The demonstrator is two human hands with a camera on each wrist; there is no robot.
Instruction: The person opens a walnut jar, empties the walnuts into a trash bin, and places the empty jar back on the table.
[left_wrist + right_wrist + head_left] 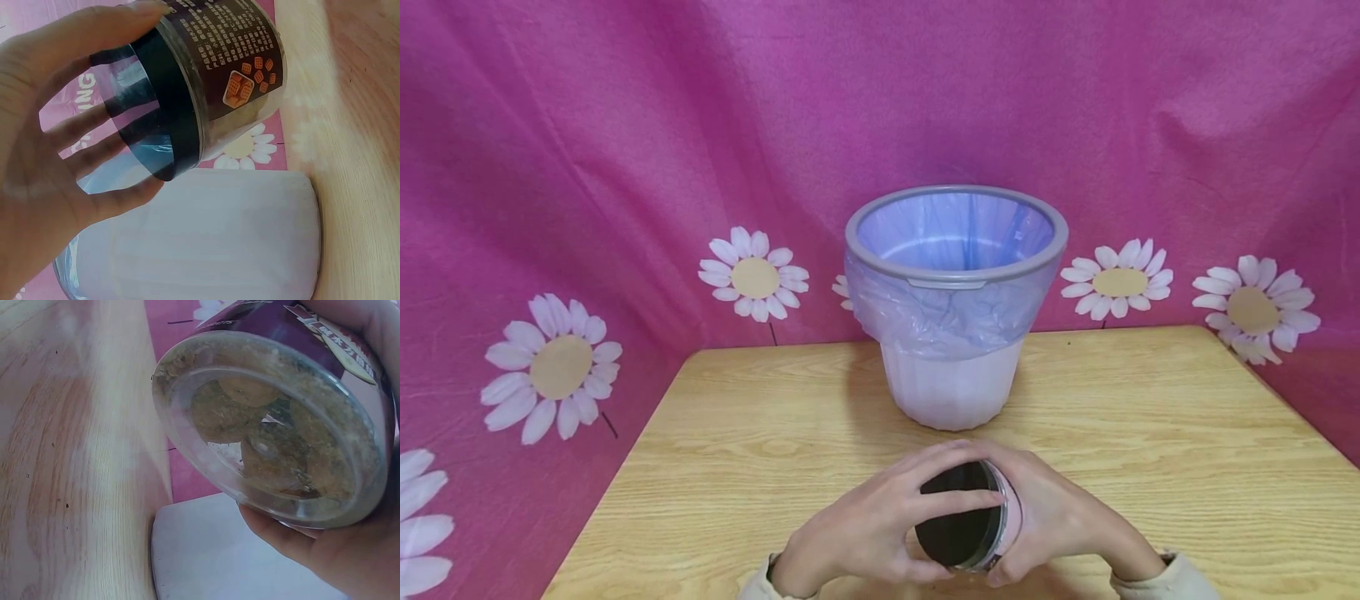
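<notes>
A clear plastic jar point(231, 47) with a dark brown label showing small biscuit pictures is held tilted above the table, close to its near edge. My left hand point(880, 518) spreads round its black-rimmed lid point(958, 537), thumb and fingers on the rim, one finger stretched across the top. From the other side my right hand point(1060, 512) grips the jar's body. Brownish pieces and crumbs show through the clear base point(262, 434) in the right wrist view. The lid sits on the jar in the left wrist view.
Behind the hands stands a white bin point(955, 387) with a grey rim point(955, 275), lined with a translucent bluish bag point(947, 312). It stands on a light wood table point(760, 433). A pink cloth point(625, 167) with white daisies hangs behind and at the sides.
</notes>
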